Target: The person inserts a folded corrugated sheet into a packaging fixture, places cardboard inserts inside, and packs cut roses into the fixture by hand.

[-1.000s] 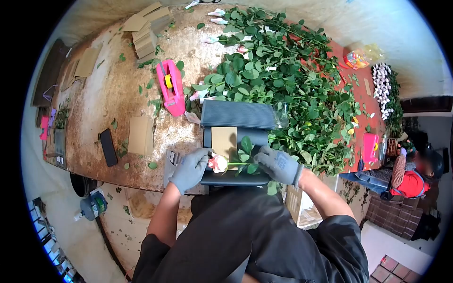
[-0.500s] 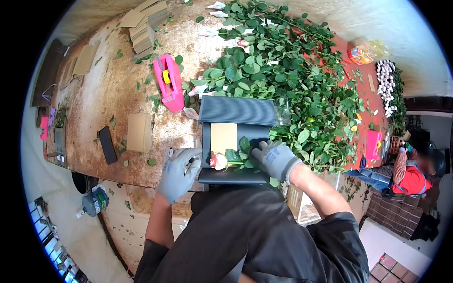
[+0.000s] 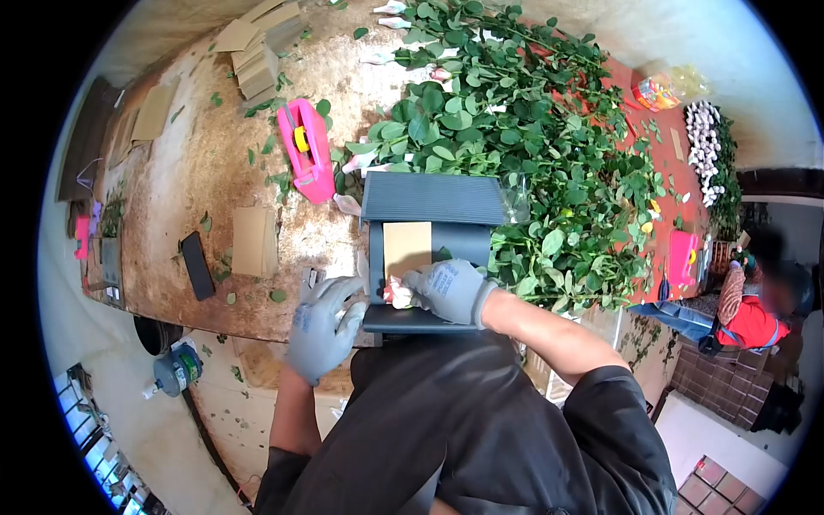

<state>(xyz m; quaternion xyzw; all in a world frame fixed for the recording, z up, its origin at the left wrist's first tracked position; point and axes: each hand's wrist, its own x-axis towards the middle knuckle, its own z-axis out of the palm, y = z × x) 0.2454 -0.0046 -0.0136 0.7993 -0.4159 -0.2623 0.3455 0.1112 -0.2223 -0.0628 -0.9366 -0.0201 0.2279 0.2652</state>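
Observation:
A pink and white rose (image 3: 396, 294) lies on a dark tray (image 3: 459, 249), at the lower edge of a cardboard piece (image 3: 407, 245). My right hand (image 3: 451, 292), in a grey glove, reaches over the stem with its fingers closed at the rose head, covering the stem and most of its leaves. To the left of the tray, my gloved left hand (image 3: 326, 326) has thumb and fingers apart, with nothing visible between them. Behind the cardboard stands the tray's ribbed upper part (image 3: 433, 199).
Many leafy rose stems (image 3: 549, 172) cover the table's right side. A pink tape dispenser (image 3: 306, 154), a dark phone-like slab (image 3: 196, 266) and cardboard stacks (image 3: 254, 242) lie leftward. A person in red (image 3: 751, 322) is at the far right.
My right hand has moved left along the stem to the rose head. My left hand has drawn back leftward from the flower and its fingers have parted.

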